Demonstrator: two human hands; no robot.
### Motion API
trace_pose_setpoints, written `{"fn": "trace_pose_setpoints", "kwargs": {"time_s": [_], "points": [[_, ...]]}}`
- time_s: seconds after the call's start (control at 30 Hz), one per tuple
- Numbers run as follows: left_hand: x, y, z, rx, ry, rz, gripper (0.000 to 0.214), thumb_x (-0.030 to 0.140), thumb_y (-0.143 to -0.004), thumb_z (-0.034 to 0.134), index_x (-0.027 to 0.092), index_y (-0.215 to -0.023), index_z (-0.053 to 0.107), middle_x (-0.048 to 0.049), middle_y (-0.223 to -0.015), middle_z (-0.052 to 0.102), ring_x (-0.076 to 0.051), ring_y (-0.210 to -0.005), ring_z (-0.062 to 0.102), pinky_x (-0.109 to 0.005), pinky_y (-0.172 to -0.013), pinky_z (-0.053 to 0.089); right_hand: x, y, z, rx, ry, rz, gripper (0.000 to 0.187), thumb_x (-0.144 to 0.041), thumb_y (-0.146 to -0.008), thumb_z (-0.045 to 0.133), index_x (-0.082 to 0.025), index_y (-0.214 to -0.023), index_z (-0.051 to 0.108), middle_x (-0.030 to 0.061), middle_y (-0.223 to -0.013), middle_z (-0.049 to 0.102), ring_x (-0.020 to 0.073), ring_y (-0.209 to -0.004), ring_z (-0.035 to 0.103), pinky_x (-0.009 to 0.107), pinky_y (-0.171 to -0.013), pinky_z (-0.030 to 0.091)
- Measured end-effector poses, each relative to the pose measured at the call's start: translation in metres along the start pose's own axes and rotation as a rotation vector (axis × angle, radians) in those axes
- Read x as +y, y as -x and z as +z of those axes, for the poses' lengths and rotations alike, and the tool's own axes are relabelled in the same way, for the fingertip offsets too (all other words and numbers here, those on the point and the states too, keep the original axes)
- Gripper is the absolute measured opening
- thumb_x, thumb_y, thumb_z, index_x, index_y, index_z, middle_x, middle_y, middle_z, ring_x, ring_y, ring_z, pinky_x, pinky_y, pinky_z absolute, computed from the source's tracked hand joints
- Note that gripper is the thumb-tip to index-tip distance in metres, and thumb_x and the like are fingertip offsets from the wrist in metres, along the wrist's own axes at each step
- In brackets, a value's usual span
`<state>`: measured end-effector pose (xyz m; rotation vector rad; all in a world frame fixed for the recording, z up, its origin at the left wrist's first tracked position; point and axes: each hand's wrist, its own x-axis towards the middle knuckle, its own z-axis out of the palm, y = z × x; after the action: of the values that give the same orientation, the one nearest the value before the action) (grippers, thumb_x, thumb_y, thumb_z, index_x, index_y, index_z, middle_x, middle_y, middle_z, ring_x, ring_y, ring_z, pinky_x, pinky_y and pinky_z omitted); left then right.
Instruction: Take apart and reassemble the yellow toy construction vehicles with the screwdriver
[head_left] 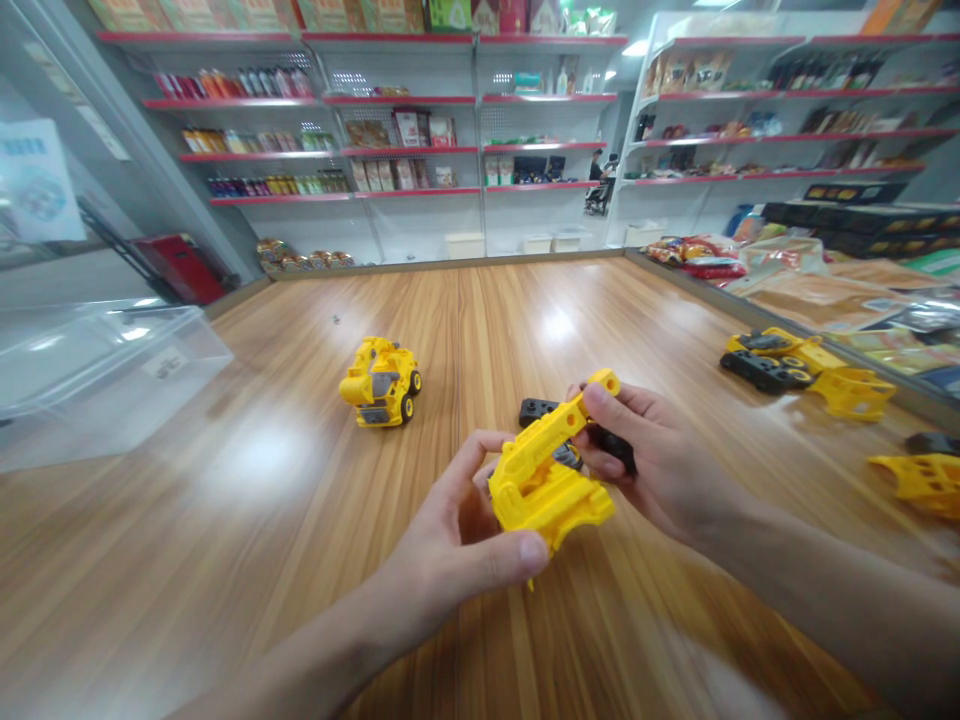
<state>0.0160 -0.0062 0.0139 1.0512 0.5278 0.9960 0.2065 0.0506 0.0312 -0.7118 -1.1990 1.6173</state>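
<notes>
Above the wooden table [285,560], both hands hold a yellow toy excavator [547,480] with a raised boom arm. My left hand [472,530] grips its yellow body, thumb along the near side and fingers behind. My right hand [645,450] pinches the upper end of the boom between thumb and fingers. Black track parts [537,410] show behind the boom; how they join the toy is partly hidden. To the left, a yellow toy truck [380,383] with black wheels stands on the table, apart from my hands.
At the right lie a yellow and black toy vehicle [802,368] and another yellow toy piece [922,480]. A clear plastic box [105,380] stands at the left edge. Tiny grey bits [336,319] lie farther back. Bagged goods [697,255] border the right side; stocked shelves [405,145] line the back.
</notes>
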Motion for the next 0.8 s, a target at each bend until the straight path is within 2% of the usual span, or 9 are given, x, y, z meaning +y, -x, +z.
{"fn": "trace_pose_setpoints", "kwargs": {"time_s": [0.17, 0.3, 0.47, 0.67, 0.8], "points": [[-0.007, -0.001, -0.006, 0.120, -0.055, -0.029, 0.023, 0.025, -0.084, 0.068, 0.024, -0.104, 0.058, -0.0027, -0.098, 0.064, -0.012, -0.078, 0.058, -0.022, -0.062, 0.046, 0.001, 0.001, 0.001, 0.027, 0.033, -0.100, 0.020, -0.036, -0.090, 0.064, -0.016, -0.088, 0.066, -0.0034, -0.060, 0.054, 0.0033, -0.042, 0.036, 0.020, -0.041, 0.020], [-0.007, -0.002, -0.005, 0.164, -0.087, -0.029, 0.017, 0.024, -0.085, 0.068, 0.023, -0.100, 0.061, -0.0002, -0.093, 0.063, -0.009, -0.076, 0.058, -0.018, -0.062, 0.045, 0.002, 0.003, 0.000, 0.016, 0.070, -0.155, 0.017, -0.033, -0.091, 0.063, -0.018, -0.095, 0.070, -0.0040, -0.060, 0.052, 0.0028, -0.044, 0.037, 0.021, -0.042, 0.020], [-0.004, -0.002, 0.002, 0.076, -0.178, -0.135, 0.026, 0.025, -0.084, 0.069, 0.022, -0.108, 0.060, -0.0019, -0.097, 0.063, -0.014, -0.090, 0.060, -0.026, -0.082, 0.048, 0.001, 0.005, -0.001, 0.028, 0.115, -0.211, 0.017, -0.033, -0.090, 0.065, -0.020, -0.099, 0.072, -0.0044, -0.058, 0.047, 0.0046, -0.046, 0.034, 0.021, -0.041, 0.020], [-0.004, 0.002, 0.005, 0.001, -0.192, -0.213, 0.028, 0.027, -0.082, 0.070, 0.021, -0.105, 0.055, -0.0014, -0.092, 0.058, -0.015, -0.085, 0.057, -0.031, -0.080, 0.048, 0.000, 0.009, -0.002, 0.011, 0.190, -0.205, 0.020, -0.037, -0.088, 0.066, -0.022, -0.100, 0.073, -0.0043, -0.056, 0.043, 0.0077, -0.047, 0.035, 0.021, -0.040, 0.024], [-0.002, 0.005, 0.007, -0.060, -0.226, -0.269, 0.028, 0.027, -0.081, 0.070, 0.019, -0.104, 0.056, -0.0033, -0.095, 0.058, -0.016, -0.083, 0.056, -0.030, -0.075, 0.046, 0.002, 0.012, -0.003, -0.064, 0.188, -0.227, 0.019, -0.037, -0.088, 0.066, -0.023, -0.096, 0.075, -0.0024, -0.061, 0.048, 0.0076, -0.050, 0.038, 0.021, -0.044, 0.028]]}}
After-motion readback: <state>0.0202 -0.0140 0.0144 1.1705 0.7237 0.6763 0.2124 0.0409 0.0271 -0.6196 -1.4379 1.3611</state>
